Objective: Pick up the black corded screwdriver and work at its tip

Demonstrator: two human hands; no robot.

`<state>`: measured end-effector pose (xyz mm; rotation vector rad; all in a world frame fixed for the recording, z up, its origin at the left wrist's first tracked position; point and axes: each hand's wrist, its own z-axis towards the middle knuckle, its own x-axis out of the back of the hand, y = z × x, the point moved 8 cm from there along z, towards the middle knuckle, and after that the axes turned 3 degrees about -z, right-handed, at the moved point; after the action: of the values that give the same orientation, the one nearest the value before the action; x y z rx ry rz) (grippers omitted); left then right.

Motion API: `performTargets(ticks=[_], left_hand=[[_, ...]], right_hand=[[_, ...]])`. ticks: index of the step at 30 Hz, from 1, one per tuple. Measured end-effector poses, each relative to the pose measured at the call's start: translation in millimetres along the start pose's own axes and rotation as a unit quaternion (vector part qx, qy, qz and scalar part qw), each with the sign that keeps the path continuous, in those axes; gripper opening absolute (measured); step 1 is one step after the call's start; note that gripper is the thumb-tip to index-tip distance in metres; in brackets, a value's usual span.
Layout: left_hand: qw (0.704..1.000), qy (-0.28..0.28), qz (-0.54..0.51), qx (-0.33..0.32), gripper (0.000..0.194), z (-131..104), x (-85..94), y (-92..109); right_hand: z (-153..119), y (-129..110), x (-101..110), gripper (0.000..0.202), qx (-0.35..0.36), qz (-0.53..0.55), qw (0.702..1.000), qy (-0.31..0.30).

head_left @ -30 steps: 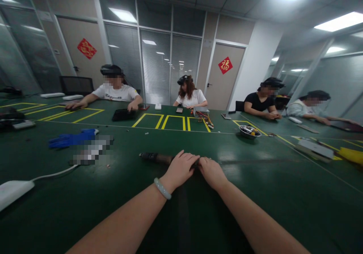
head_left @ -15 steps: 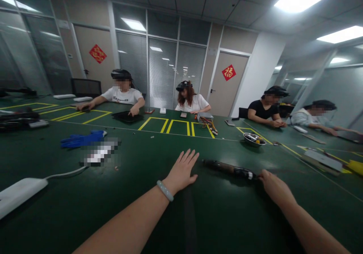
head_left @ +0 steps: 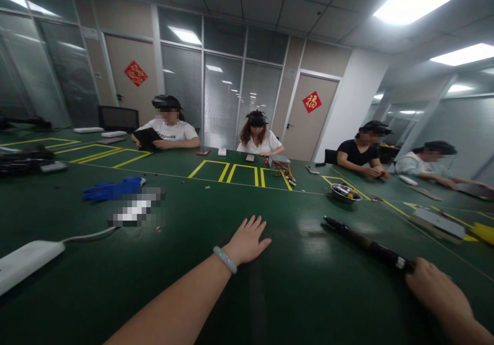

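My left hand (head_left: 247,242) lies palm down on the green table (head_left: 293,293), fingers stretched out and holding nothing. A pale bangle (head_left: 225,260) circles that wrist. My right hand (head_left: 438,286) is closed around the rear end of a long black electric screwdriver (head_left: 366,244). The tool slants with its narrow tip pointing up and left, toward the far side. Whether it touches the table I cannot tell.
To the left lie a blue glove (head_left: 113,188) and a white power strip (head_left: 31,262) with a cable. A metal bowl (head_left: 345,193) holding small parts stands right, near a grey case (head_left: 438,223). A wired metal box (head_left: 280,161) sits farther back. Several people sit around the table.
My right hand has moved right and nearer to me, carrying the electric screwdriver along. The left hand has barely shifted. The person at far left has raised a dark flat object.
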<state>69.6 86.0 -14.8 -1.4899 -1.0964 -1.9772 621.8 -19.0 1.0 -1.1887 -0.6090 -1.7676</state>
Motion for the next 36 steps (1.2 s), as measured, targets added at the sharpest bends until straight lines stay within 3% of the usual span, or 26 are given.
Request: performTargets(ticks=[2,4,7,10,12,14,16,20,33,36], left_hand=[[1.000,0.000,-0.003,0.002,0.076,-0.6,1.4,0.5],[1.000,-0.001,-0.006,0.004,0.076,-1.3,2.5,1.2],[1.000,0.004,-0.005,0.004,0.076,-1.9,3.4,2.0],[1.000,0.019,0.004,-0.001,0.076,-2.0,3.6,2.3],[0.999,0.034,0.014,-0.004,0.074,-2.2,3.7,2.7],[0.999,0.044,0.025,-0.005,0.071,-2.5,3.6,3.4],[0.998,0.045,0.032,-0.005,0.068,-2.9,3.2,4.4],[0.999,0.043,0.032,-0.003,0.067,-3.4,3.8,6.0],[0.999,0.038,0.019,0.002,0.067,-1.4,0.8,3.2],[0.999,0.034,0.004,0.004,0.071,-1.9,2.2,2.4]], right_hand=[[-4.2,-46.7,7.2,0.057,0.017,-0.034,0.999,-0.016],[-15.7,-116.3,24.3,0.074,0.082,-0.033,0.996,0.010],[-47.3,-237.9,47.5,0.071,0.215,0.043,0.975,0.010],[-86.6,-344.4,60.0,0.067,0.320,0.142,0.936,-0.031],[-110.7,-395.3,58.6,0.061,0.369,0.193,0.907,-0.064],[-127.9,-426.0,45.6,0.056,0.391,0.212,0.889,-0.109],[-137.3,-438.6,26.3,0.054,0.395,0.207,0.880,-0.160],[-140.3,-436.0,4.8,0.055,0.403,0.210,0.866,-0.208],[-138.4,-430.5,2.7,0.060,0.401,0.246,0.854,-0.222],[-125.3,-420.1,2.5,0.062,0.377,0.262,0.863,-0.212]])
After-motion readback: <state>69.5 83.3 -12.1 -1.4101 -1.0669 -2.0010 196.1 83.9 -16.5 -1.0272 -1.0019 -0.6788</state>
